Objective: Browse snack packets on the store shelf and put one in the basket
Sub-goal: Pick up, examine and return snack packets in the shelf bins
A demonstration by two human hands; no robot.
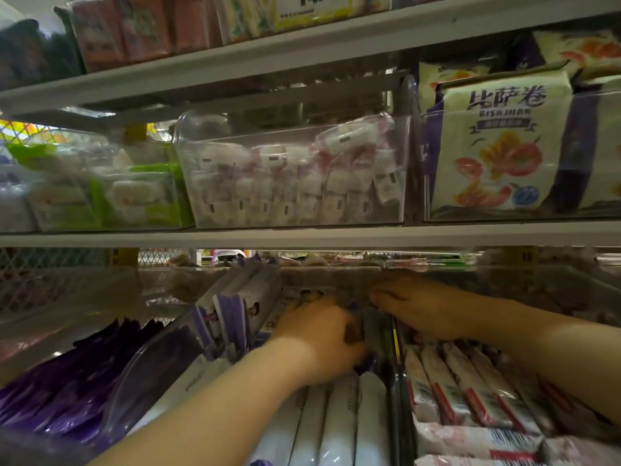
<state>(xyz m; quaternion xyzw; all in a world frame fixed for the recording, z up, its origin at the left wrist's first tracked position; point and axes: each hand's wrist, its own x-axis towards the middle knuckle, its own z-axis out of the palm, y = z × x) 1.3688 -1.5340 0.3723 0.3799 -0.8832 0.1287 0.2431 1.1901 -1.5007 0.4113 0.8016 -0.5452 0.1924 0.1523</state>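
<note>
Hands dig among white-and-purple packets (339, 418): left hand (319, 344) curled, right hand (413, 307) flatter, grips too blurred to tell.

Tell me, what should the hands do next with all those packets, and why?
Probably pinch one white-and-purple packet and lift it out. Both the left hand and the right hand are deep in the lower clear bin among upright packets, nothing looks firmly held yet, and no basket is in view.
</note>
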